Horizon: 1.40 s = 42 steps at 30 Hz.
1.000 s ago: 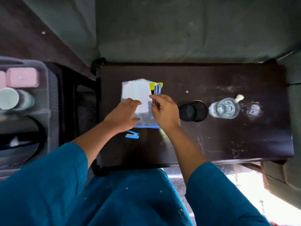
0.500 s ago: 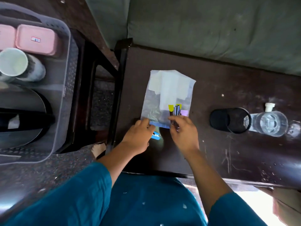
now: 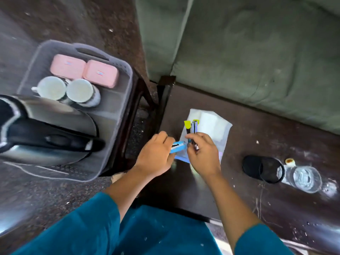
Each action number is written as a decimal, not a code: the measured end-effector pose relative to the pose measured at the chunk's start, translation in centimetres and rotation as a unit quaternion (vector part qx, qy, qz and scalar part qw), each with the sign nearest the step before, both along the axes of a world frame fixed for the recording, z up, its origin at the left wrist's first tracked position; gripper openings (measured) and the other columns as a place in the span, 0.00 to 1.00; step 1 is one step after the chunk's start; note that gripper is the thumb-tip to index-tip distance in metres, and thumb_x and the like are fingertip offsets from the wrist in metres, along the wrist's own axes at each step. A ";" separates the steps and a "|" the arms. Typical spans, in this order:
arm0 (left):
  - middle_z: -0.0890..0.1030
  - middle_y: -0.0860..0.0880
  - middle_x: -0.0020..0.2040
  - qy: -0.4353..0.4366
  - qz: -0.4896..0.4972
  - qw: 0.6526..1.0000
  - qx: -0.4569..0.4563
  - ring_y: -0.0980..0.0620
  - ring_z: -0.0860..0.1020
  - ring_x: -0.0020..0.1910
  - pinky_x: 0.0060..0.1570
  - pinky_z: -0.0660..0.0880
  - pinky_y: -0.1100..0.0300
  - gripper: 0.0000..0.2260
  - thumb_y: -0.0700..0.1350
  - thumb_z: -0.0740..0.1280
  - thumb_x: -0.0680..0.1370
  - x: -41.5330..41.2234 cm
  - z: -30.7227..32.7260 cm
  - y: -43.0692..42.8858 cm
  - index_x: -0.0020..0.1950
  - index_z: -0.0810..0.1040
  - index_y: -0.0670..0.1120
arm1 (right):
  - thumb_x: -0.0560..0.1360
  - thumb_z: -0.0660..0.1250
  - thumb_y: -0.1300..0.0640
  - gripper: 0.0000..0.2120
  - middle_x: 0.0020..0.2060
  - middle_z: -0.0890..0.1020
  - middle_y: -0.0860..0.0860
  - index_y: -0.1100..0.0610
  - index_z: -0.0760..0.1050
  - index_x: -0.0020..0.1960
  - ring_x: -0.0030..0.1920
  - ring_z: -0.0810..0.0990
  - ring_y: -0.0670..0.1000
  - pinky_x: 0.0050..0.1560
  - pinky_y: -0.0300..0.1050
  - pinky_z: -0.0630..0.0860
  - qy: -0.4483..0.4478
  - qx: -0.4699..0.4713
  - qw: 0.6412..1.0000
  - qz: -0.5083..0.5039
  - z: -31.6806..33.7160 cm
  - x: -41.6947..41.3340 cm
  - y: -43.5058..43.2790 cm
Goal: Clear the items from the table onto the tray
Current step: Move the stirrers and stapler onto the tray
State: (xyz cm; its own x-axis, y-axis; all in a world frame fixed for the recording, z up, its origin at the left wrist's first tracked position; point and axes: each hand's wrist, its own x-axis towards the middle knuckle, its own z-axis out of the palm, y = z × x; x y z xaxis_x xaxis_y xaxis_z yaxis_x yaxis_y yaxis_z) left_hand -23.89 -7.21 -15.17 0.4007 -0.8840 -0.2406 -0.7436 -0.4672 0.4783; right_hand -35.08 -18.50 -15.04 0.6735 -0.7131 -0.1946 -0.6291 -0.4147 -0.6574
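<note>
My left hand (image 3: 156, 155) grips a small blue stapler (image 3: 178, 146) just above the dark table (image 3: 239, 190) near its left edge. My right hand (image 3: 202, 155) holds a bunch of pens and highlighters (image 3: 191, 127), their yellow caps pointing away from me. Under both hands lies a clear plastic pouch (image 3: 213, 126) with white papers inside. A black mesh pen holder (image 3: 263, 170) lies on its side to the right, with a glass jar (image 3: 303, 178) beside it. The grey tray (image 3: 117, 126) stands to the left.
In the tray are two pink boxes (image 3: 84, 70), two white mugs (image 3: 66, 90) and a steel kettle (image 3: 46, 129) with a black handle. A green sofa (image 3: 257, 52) runs behind the table. A dark chair frame sits between the tray and the table.
My left hand has picked the blue stapler up from the table. My right hand has lifted with the pens. The view has swung left, bringing more of the tray in.
</note>
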 end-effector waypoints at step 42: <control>0.75 0.42 0.66 0.428 0.741 0.431 -0.286 0.45 0.74 0.65 0.63 0.71 0.53 0.17 0.41 0.59 0.78 13.0 -0.5 -1.8 0.67 0.70 0.42 | 0.73 0.60 0.59 0.14 0.55 0.79 0.57 0.55 0.77 0.56 0.55 0.77 0.60 0.43 0.46 0.70 0.229 -0.011 0.963 0.139 3.1 27.0 5.3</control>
State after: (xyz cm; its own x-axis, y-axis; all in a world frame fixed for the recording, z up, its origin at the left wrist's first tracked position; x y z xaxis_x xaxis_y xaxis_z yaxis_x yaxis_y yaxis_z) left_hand -10.87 -9.04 -15.71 0.6075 0.1774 -0.7743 0.7328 0.2509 0.6325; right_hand -8.04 -13.16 -11.98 0.6864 -0.5251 -0.5031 -0.7135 -0.6201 -0.3263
